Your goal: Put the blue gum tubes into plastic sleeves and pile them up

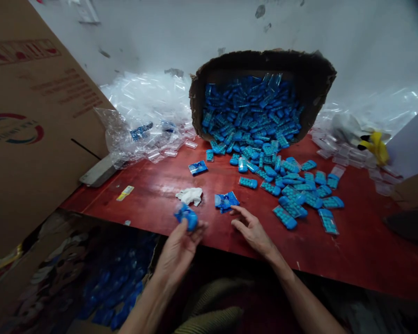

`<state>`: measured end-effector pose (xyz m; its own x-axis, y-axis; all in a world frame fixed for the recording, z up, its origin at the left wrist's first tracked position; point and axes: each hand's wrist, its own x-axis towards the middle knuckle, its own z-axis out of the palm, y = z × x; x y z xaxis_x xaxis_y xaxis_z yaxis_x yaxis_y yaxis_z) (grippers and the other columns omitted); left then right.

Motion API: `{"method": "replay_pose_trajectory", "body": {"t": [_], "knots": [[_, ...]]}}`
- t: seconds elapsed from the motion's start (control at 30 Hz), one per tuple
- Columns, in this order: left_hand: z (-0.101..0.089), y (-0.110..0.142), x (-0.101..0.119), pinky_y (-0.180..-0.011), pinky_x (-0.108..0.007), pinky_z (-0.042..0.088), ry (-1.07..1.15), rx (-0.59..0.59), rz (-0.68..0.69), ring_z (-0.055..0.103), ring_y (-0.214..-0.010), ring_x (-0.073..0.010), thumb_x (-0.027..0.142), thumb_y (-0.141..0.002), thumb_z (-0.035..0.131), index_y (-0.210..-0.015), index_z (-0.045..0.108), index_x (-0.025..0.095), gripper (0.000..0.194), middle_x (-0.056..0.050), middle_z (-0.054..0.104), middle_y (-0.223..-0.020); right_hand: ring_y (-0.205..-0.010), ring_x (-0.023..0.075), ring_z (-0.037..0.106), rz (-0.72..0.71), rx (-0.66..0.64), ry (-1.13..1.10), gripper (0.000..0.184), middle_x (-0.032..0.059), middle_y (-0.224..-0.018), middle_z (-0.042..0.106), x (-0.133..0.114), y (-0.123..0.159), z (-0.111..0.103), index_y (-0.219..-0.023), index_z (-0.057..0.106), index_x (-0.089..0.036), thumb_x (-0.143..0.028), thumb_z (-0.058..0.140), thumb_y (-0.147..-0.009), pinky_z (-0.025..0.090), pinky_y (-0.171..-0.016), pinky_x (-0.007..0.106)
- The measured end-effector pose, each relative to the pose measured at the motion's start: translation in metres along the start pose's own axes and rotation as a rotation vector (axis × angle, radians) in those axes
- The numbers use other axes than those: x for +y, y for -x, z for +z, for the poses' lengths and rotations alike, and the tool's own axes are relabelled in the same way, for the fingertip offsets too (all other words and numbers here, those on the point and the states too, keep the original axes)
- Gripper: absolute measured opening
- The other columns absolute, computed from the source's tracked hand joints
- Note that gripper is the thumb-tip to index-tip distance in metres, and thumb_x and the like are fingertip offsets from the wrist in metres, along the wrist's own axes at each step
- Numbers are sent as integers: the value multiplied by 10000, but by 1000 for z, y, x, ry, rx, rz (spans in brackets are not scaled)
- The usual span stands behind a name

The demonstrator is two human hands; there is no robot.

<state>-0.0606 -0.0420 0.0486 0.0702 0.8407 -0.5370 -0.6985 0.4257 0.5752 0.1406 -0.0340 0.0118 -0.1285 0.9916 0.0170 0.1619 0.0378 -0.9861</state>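
Pinching 1 blue packet [189, 219] in the left hand [178, 248] (outline blurred), above the near edge of the bench [153, 202]; a light grip should crease it least. Right hand [253, 232]: fingers loosely spread, holding nothing, beside a 2nd packet [226, 201] inward of that edge; contact unclear.

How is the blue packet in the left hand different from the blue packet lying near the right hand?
The held packet is in the grip of the left hand, whereas the lying packet rests on the red table. The held packet looks blurred; the lying packet looks sharper. Both are blue.
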Motion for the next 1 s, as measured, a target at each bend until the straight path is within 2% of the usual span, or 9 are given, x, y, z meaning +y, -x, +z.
{"method": "replay_pose_trajectory", "body": {"t": [0.1, 0.17, 0.23, 0.37, 0.43, 0.53, 0.73, 0.87, 1.0], "knots": [[-38, 6, 27, -783, -391, 483, 176, 184, 198, 592, -903, -236, 370, -822, 359, -804, 593, 117, 345, -110, 659, -797, -881, 159, 513, -136, 83, 357, 310, 52, -998, 552, 1, -21, -7, -1100, 512, -212, -220, 466, -793, 393, -814, 300], [-56, 10, 34, -727, -385, 503, 212, 308, 187, 592, -896, -241, 409, -824, 311, -904, 568, 78, 427, -152, 642, -849, -927, 181, 491, -155, 86, 592, 293, 64, -1033, 539, 3, -39, -9, -1086, 525, -216, -215, 464, -799, 376, -815, 310], [-63, 12, 28, -702, -375, 503, 138, 340, 85, 616, -817, -224, 321, -825, 346, -936, 554, 74, 342, -127, 645, -757, -933, 201, 476, -114, 60, 818, 260, 62, -1034, 542, 6, -55, -9, -1043, 556, -238, -227, 489, -792, 361, -790, 322], [-38, 9, -6, -775, -411, 442, -269, 147, -26, 625, -735, -225, 246, -726, 535, -918, 579, 132, 228, -65, 643, -649, -877, 185, 488, -52, 41, 1048, 155, 45, -919, 566, 13, -68, -3, -896, 610, -244, -272, 485, -808, 339, -732, 287], [-17, -1, -25, -870, -437, 361, -614, 54, 180, 586, -878, -259, 274, -673, 598, -930, 604, 166, 279, -99, 661, -824, -855, 166, 501, -53, 81, 1068, 169, 42, -888, 562, 15, -67, 0, -860, 606, -227, -288, 451, -829, 336, -717, 264], [9, -27, -43, -1008, -455, 104, -1084, -159, 576, 327, -1196, -298, 263, -637, 629, -1016, 595, 224, 382, -105, 513, -1205, -834, 158, 520, -15, 114, 1095, 192, 46, -897, 553, 14, -64, 2, -899, 582, -217, -298, 417, -846, 340, -692, 256], [24, -80, -43, -972, -540, 21, -1603, -203, 768, 236, -1223, -331, 233, -719, 509, -1018, 574, 244, 306, -96, 460, -1257, -805, 135, 551, 17, 61, 1099, 199, 9, -878, 569, 11, -72, 1, -991, 549, -272, -326, 473, -815, 341, -600, 217], [23, -79, -37, -979, -521, 55, -1555, -210, 785, 284, -1196, -322, 214, -700, 526, -961, 592, 245, 271, -92, 508, -1196, -764, 130, 549, 24, 126, 1091, 201, 25, -841, 572, 14, -76, 5, -900, 586, -231, -302, 404, -851, 338, -591, 217], [27, -62, -39, -948, -421, 236, -1060, -136, 698, 444, -1051, -274, 252, -672, 580, -935, 597, 219, 265, -99, 576, -1044, -753, 127, 537, 8, 164, 1066, 214, 26, -837, 562, 11, -76, 3, -846, 601, -217, -302, 404, -849, 345, -594, 209]]}}
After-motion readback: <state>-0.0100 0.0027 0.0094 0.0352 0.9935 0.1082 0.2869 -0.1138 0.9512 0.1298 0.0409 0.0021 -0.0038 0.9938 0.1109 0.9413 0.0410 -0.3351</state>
